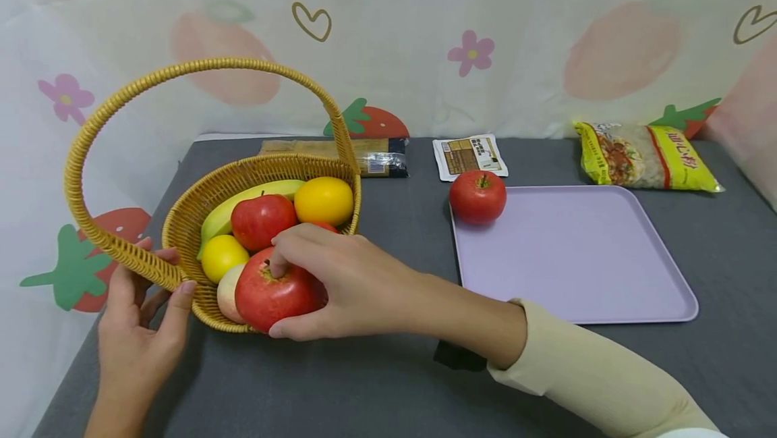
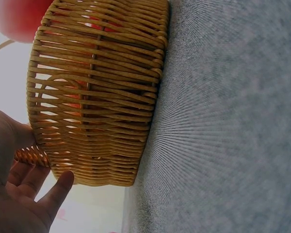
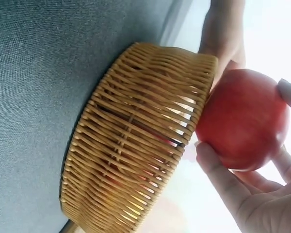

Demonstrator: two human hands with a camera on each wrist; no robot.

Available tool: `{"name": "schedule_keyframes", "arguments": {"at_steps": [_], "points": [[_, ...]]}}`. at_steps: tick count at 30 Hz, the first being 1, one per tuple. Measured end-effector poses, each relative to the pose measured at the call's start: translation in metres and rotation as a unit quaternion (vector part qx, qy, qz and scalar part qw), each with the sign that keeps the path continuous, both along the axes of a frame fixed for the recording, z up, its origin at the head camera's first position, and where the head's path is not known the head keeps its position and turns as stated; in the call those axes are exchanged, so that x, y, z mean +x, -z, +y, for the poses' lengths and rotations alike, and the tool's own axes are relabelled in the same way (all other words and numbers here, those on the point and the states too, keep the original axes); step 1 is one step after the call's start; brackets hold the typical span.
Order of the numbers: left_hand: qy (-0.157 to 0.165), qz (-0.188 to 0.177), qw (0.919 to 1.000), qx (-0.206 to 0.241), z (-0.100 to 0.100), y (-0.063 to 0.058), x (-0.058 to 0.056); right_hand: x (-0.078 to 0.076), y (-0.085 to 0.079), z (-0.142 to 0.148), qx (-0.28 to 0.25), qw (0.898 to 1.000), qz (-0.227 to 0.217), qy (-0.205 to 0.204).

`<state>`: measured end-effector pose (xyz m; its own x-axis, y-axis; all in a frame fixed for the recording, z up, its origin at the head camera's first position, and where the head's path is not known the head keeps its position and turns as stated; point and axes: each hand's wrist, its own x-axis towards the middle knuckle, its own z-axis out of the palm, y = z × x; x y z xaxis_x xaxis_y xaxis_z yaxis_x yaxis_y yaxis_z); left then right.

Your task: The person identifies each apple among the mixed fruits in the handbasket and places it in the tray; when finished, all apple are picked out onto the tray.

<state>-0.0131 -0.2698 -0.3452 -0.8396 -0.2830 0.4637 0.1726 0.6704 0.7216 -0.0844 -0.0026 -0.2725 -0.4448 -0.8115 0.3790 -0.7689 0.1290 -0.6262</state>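
My right hand (image 1: 355, 283) grips a red pomegranate (image 1: 270, 296) from above, over the front rim of the wicker basket (image 1: 215, 313). In the right wrist view the pomegranate (image 3: 245, 121) overlaps the rim, with thumb and fingers around it. My left hand (image 1: 146, 323) holds the basket at the left foot of its tall handle (image 1: 91, 222). Inside lie a banana (image 1: 224, 219), a red apple (image 1: 262, 221), an orange-yellow fruit (image 1: 324, 200), a yellow lemon (image 1: 223, 257) and a pale fruit (image 1: 227, 295). Another red fruit is mostly hidden behind my right hand.
A lilac tray (image 1: 577, 256) lies on the right, with another pomegranate (image 1: 477, 196) on its back left corner. Behind stand a white packet (image 1: 470, 156), a yellow food bag (image 1: 646, 158) and a long brown package (image 1: 376, 154) partly behind the basket. A patterned cloth (image 1: 516, 33) hangs behind the table.
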Motion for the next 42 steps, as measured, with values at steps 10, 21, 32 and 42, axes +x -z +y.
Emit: {"name": "schedule_keyframes", "arguments": {"at_steps": [10,21,32,42], "points": [[0.006,0.007,1.0000,0.003,-0.001,0.001,0.000,0.004,0.002,0.014,-0.016,1.000,-0.005,0.007],[0.005,-0.006,0.9999,0.013,0.000,0.001,0.000,0.008,0.003,0.030,-0.030,0.999,-0.029,0.032],[0.001,-0.009,0.9999,0.013,-0.001,0.001,0.000,0.016,0.006,0.047,-0.048,0.995,-0.049,0.072],[0.009,0.001,0.9999,0.014,-0.001,0.002,0.001,0.017,0.012,0.061,-0.055,0.992,-0.048,0.100]]}}
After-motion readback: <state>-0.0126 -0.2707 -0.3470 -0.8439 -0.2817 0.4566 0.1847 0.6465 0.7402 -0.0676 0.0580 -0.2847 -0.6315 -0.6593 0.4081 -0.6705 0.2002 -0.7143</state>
